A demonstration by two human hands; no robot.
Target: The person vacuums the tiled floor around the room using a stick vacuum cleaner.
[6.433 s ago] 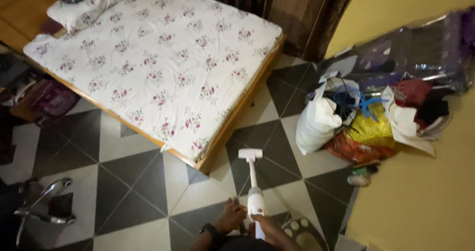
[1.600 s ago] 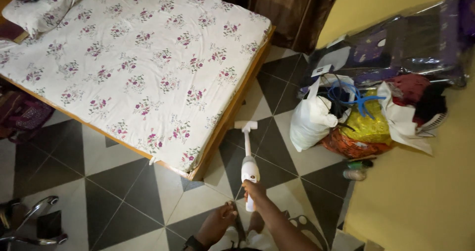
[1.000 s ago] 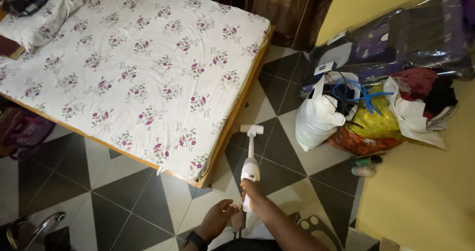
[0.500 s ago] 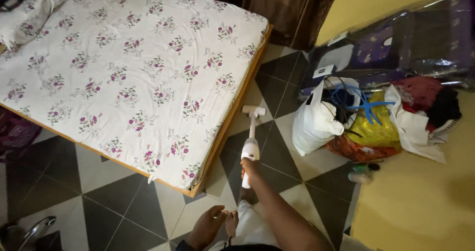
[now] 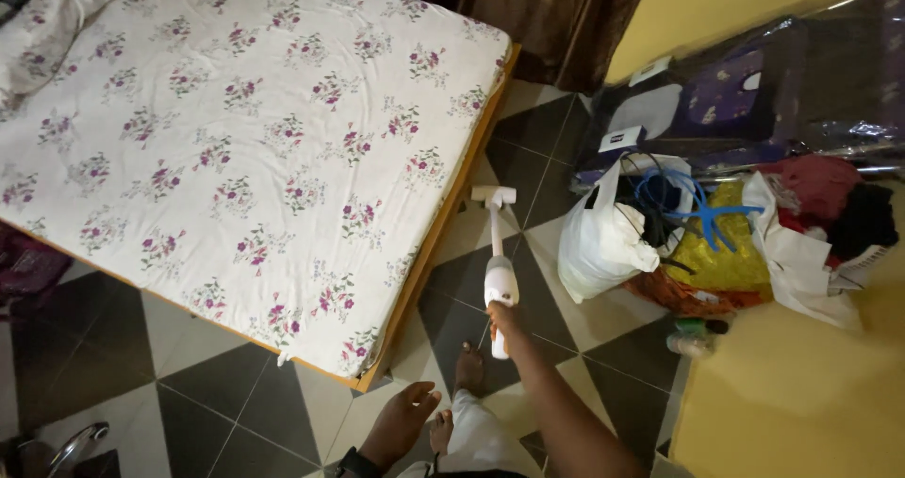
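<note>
Fingers of my right hand [image 5: 502,320] are clamped round the handle of the white handheld vacuum [image 5: 500,285]; its nozzle [image 5: 494,196] rests on the checkered floor [image 5: 236,403], far along the right edge of the bed [image 5: 245,148]. My left hand [image 5: 403,420] hangs free, fingers loosely apart, holding nothing, near my bare feet [image 5: 468,367]. Judgement on progress: the strip between the bed and the white bag [image 5: 603,242] is being worked; I cannot say which tiles are done, since no dust shows either way. The bed hides the floor beneath it, and the bundle at right is too jumbled to sort.
</note>
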